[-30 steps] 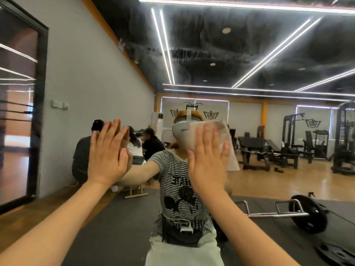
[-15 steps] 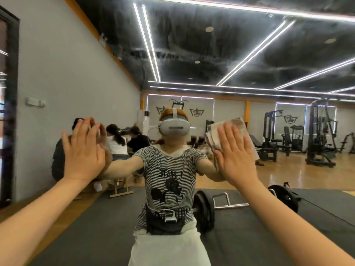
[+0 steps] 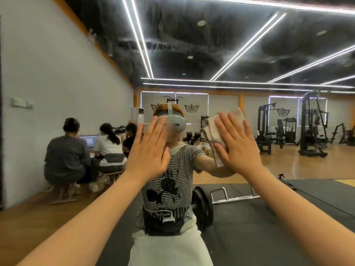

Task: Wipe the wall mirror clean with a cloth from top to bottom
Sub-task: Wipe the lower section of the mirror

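Observation:
The wall mirror [image 3: 211, 54] fills almost the whole view and reflects me and the gym behind. My right hand [image 3: 238, 146] lies flat with straight, spread fingers and presses a folded beige cloth [image 3: 211, 127] against the glass at about head height, to the right of my reflected head. The cloth sticks out above and to the left of the hand. My left hand [image 3: 148, 150] rests flat and bare on the glass, fingers straight, over the reflected headset. Both arms are stretched forward.
The mirror's dark left edge [image 3: 1, 112] runs down the far left. Reflected in the glass are three seated people with a laptop [image 3: 89, 140], a barbell with a weight plate [image 3: 203, 206] on a black mat, and gym machines [image 3: 311, 125].
My right hand slid the cloth to the right, off my reflected face. My left hand moved right along the glass and now covers the reflected headset. The view shifted.

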Demonstrator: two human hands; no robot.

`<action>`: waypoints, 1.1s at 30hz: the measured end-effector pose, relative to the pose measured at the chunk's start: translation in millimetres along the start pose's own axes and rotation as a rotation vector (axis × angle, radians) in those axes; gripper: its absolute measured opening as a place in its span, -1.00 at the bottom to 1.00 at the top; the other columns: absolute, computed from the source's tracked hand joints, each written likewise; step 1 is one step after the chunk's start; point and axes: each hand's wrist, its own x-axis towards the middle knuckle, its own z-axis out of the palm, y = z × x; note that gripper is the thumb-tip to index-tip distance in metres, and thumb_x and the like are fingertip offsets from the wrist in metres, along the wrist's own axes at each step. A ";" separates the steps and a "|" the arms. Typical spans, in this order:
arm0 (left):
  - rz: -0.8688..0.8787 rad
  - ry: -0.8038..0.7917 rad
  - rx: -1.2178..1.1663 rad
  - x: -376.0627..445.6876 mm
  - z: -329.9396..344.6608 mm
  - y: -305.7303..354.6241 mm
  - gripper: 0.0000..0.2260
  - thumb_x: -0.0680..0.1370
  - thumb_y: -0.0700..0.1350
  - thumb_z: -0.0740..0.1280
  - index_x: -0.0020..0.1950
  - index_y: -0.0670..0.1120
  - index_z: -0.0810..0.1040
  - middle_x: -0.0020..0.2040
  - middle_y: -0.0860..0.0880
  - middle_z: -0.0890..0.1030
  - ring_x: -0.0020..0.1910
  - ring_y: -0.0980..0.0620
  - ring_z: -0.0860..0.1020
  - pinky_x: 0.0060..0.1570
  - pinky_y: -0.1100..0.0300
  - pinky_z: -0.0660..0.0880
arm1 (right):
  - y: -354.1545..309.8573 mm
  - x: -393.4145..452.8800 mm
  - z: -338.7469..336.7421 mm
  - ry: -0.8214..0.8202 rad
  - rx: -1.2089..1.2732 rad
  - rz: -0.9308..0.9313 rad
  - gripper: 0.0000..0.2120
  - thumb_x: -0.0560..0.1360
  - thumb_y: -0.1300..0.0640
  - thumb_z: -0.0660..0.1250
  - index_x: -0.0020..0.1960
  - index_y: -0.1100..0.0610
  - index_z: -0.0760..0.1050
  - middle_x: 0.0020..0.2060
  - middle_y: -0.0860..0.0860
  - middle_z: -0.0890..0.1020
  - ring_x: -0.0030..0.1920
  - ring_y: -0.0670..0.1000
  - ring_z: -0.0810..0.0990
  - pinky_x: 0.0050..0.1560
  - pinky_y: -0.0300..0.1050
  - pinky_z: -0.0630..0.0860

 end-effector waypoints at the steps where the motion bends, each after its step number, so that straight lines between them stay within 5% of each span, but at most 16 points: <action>1: 0.006 0.015 0.001 0.0 -0.3 -0.4 -0.38 0.51 0.01 0.09 0.54 -0.18 0.11 0.55 -0.19 0.15 0.53 -0.12 0.04 0.49 -0.03 -0.15 | -5.9 -0.7 3.3 0.029 0.000 0.046 -0.41 0.65 -0.18 -0.18 0.56 0.12 -0.02 0.53 0.08 0.13 0.53 0.01 0.00 0.50 -0.02 -0.22; 6: 0.005 0.019 -0.039 0.1 -0.7 0.5 -0.39 0.52 0.00 0.10 0.54 -0.20 0.14 0.55 -0.22 0.16 0.53 -0.13 0.03 0.49 -0.01 -0.19 | -83.2 4.9 22.0 0.158 0.142 0.480 -0.41 0.63 -0.08 -0.08 0.57 0.18 -0.04 0.56 0.14 0.08 0.55 0.09 -0.01 0.47 0.00 -0.29; 10: 0.011 0.050 -0.042 0.7 -2.0 0.5 -0.42 0.55 -0.02 0.08 0.55 -0.20 0.11 0.55 -0.22 0.16 0.53 -0.13 0.04 0.49 0.03 -0.22 | -123.9 4.3 31.5 0.108 0.095 0.245 -0.41 0.63 -0.08 -0.07 0.56 0.16 -0.08 0.55 0.13 0.11 0.54 0.11 0.03 0.49 0.11 -0.22; 17: -0.001 0.037 -0.048 1.2 -2.1 -0.7 -0.40 0.54 0.00 0.09 0.56 -0.18 0.15 0.56 -0.19 0.15 0.54 -0.11 0.04 0.49 0.04 -0.24 | -64.7 -7.4 23.3 0.040 -0.005 -0.049 -0.44 0.64 -0.06 -0.05 0.56 0.14 -0.07 0.55 0.08 0.10 0.54 0.07 0.04 0.51 0.09 -0.15; 24: -0.020 0.023 -0.005 0.9 -1.7 0.6 -0.39 0.53 0.00 0.08 0.56 -0.19 0.13 0.56 -0.19 0.13 0.54 -0.12 0.03 0.49 0.00 -0.20 | 0.6 -25.9 11.7 0.013 0.050 0.388 -0.46 0.64 -0.09 -0.21 0.56 0.08 -0.20 0.55 0.00 -0.11 0.54 -0.05 -0.17 0.51 0.01 -0.22; 30: -0.022 0.028 0.016 -0.1 -0.9 2.8 -0.37 0.52 0.00 0.07 0.56 -0.19 0.07 0.57 -0.20 0.11 0.54 -0.14 0.03 0.49 -0.08 -0.12 | -53.0 0.6 17.3 0.166 0.225 0.830 -0.35 0.56 -0.15 -0.27 0.58 0.12 -0.14 0.58 0.04 -0.07 0.56 0.05 -0.13 0.47 0.01 -0.32; 33: -0.016 0.023 0.019 -0.8 -0.5 3.3 -0.37 0.53 0.00 0.07 0.56 -0.19 0.07 0.57 -0.19 0.09 0.55 -0.14 0.02 0.50 -0.09 -0.10 | -79.0 7.4 21.5 0.166 0.199 0.704 -0.39 0.60 -0.12 -0.19 0.56 0.13 -0.17 0.56 0.04 -0.09 0.56 0.05 -0.11 0.46 -0.01 -0.35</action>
